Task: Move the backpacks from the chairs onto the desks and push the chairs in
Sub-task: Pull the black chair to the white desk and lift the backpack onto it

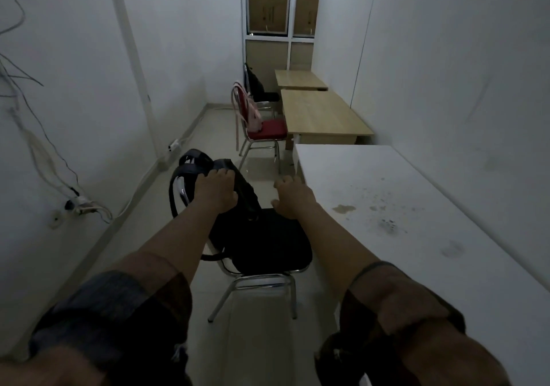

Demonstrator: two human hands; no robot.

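Black backpack [238,189] on black chair [268,245], pink backpack [253,111] on red chair [270,128], white desk [401,222]

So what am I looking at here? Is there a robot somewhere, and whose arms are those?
There is no robot. A person wears a camera on the head, so the single picture looks forward and down along their own two arms. The left hand has its grip on the top of a black backpack that leans on the nearest chair. The right hand reaches out beside it and holds nothing. To the right stands a white desk with some stains. Further back a red chair holds a pink backpack, and a third chair holds another dark backpack. Two wooden desks stand beside those chairs.
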